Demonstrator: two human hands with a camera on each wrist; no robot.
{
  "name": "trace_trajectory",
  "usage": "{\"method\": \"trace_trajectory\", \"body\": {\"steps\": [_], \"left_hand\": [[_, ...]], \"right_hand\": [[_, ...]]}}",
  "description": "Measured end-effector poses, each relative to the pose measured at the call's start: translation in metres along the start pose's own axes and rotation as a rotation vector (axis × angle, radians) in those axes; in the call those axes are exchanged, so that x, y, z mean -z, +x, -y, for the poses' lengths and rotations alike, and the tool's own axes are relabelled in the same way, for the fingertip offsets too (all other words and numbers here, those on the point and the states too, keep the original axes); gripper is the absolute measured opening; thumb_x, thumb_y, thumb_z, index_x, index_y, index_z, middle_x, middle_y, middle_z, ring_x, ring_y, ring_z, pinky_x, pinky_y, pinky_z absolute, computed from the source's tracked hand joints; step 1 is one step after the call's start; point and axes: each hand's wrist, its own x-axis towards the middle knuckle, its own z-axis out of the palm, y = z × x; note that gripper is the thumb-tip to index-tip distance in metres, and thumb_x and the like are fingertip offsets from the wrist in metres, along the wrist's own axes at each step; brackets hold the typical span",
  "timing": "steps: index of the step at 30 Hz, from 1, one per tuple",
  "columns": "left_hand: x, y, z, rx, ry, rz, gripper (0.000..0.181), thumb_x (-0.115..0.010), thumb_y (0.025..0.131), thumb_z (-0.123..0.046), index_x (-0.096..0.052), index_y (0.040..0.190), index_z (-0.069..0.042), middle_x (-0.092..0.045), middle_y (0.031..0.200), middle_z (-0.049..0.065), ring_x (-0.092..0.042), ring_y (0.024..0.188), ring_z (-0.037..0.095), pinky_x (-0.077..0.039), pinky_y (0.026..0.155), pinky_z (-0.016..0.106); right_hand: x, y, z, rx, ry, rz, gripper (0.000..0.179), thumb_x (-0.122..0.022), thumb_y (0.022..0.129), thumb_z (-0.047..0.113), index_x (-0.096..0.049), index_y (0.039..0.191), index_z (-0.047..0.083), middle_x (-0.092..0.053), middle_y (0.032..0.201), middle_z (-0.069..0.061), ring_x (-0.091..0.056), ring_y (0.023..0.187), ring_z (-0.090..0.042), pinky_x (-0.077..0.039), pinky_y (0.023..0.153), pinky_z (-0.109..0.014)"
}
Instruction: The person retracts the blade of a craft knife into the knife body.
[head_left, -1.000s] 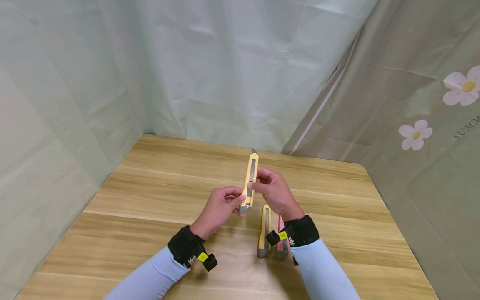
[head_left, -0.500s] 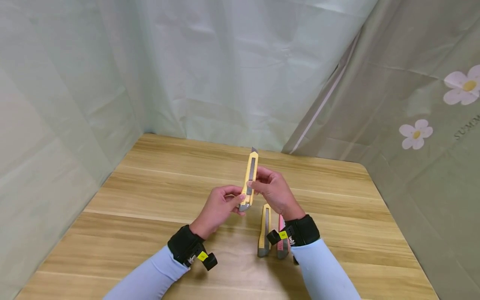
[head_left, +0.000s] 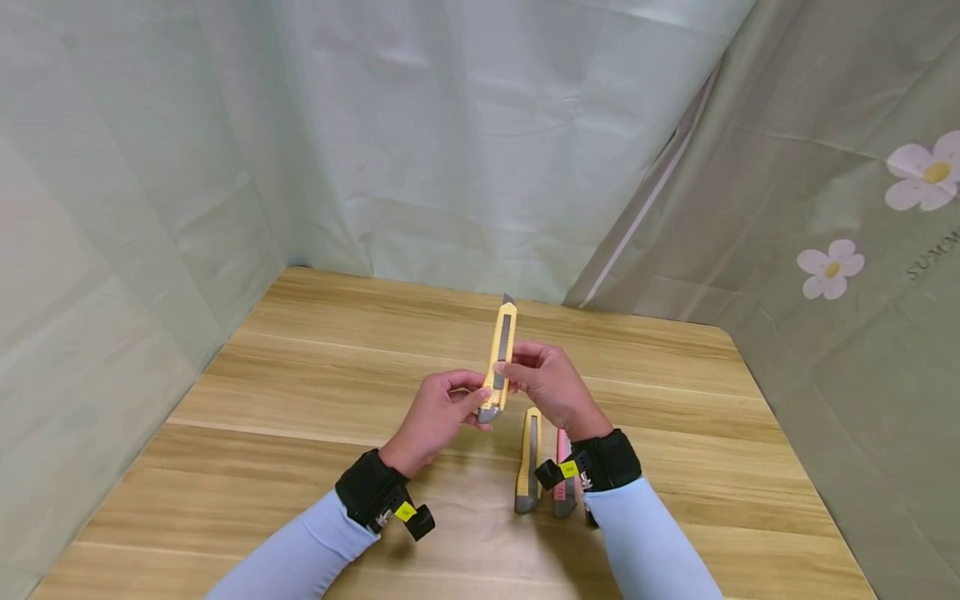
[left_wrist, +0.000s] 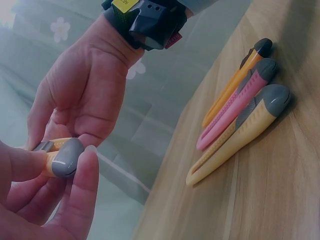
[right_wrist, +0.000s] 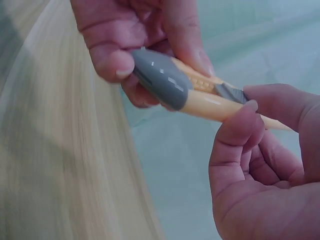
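A yellow utility knife (head_left: 506, 329) is held up above the table, its grey end low and a short stretch of blade (head_left: 508, 299) protruding at the top. My left hand (head_left: 437, 419) pinches it near the grey end cap (right_wrist: 159, 75). Higher up, my right hand (head_left: 553, 387) grips the body between thumb and fingers. In the right wrist view, the right thumb is at the grey slider (right_wrist: 231, 93). Below the right hand, a second yellow utility knife (head_left: 528, 467) and a pink utility knife (head_left: 562, 487) lie side by side on the table.
The left wrist view shows an orange utility knife (left_wrist: 235, 80) beyond the pink one; in the head view the right forearm mostly covers it. The wooden table (head_left: 300, 367) ends at pale curtains (head_left: 480, 167) behind and at both sides.
The held knife has risen very slightly. Both hands keep the same hold, and the knives on the table have not moved.
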Motion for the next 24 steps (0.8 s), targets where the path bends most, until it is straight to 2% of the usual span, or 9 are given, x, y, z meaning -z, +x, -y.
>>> {"method": "trace_trajectory", "body": {"steps": [2, 5, 10, 17, 24], "left_hand": [[-0.001, -0.002, -0.005, -0.006, -0.003, 0.005, 0.017, -0.058, 0.093, 0.000, -0.061, 0.109, 0.006, -0.058, 0.098, 0.024, -0.060, 0.081, 0.041, -0.055, 0.067, 0.052], [-0.004, -0.005, -0.015, -0.017, 0.003, 0.010, 0.016, -0.057, 0.093, 0.003, -0.060, 0.108, 0.008, -0.057, 0.098, 0.027, -0.060, 0.082, 0.042, -0.054, 0.067, 0.054], [-0.007, -0.008, -0.023, -0.032, 0.003, 0.002, 0.016, -0.056, 0.093, 0.005, -0.060, 0.108, 0.009, -0.055, 0.098, 0.030, -0.060, 0.081, 0.040, -0.053, 0.068, 0.056], [-0.007, -0.007, -0.021, -0.027, -0.018, 0.000, 0.017, -0.055, 0.093, 0.006, -0.059, 0.109, 0.010, -0.053, 0.099, 0.032, -0.060, 0.082, 0.042, -0.050, 0.070, 0.060], [-0.004, -0.002, -0.014, -0.066, -0.018, -0.004, 0.017, -0.056, 0.092, 0.006, -0.060, 0.109, 0.008, -0.055, 0.096, 0.028, -0.061, 0.080, 0.040, -0.055, 0.066, 0.053]], "right_hand": [[0.000, 0.000, -0.001, -0.003, 0.047, 0.013, 0.024, -0.066, 0.090, 0.008, -0.060, 0.110, -0.004, -0.057, 0.098, -0.023, -0.056, 0.084, -0.036, -0.051, 0.068, -0.030], [0.001, 0.001, -0.002, -0.011, 0.115, 0.028, 0.027, -0.065, 0.090, 0.005, -0.057, 0.113, -0.006, -0.057, 0.097, -0.021, -0.056, 0.084, -0.033, -0.049, 0.070, -0.031], [-0.001, 0.002, 0.000, -0.008, 0.131, 0.027, 0.033, -0.066, 0.089, 0.007, -0.054, 0.115, -0.009, -0.058, 0.097, -0.019, -0.056, 0.077, -0.023, -0.048, 0.065, -0.026], [-0.005, 0.003, 0.002, -0.024, 0.181, 0.023, 0.032, -0.065, 0.089, 0.002, -0.053, 0.117, -0.009, -0.057, 0.096, -0.015, -0.055, 0.079, -0.022, -0.046, 0.066, -0.026], [-0.008, 0.000, 0.002, -0.016, 0.236, 0.040, 0.031, -0.061, 0.086, -0.009, -0.053, 0.116, -0.006, -0.056, 0.096, -0.012, -0.054, 0.084, -0.022, -0.046, 0.072, -0.027]]}}
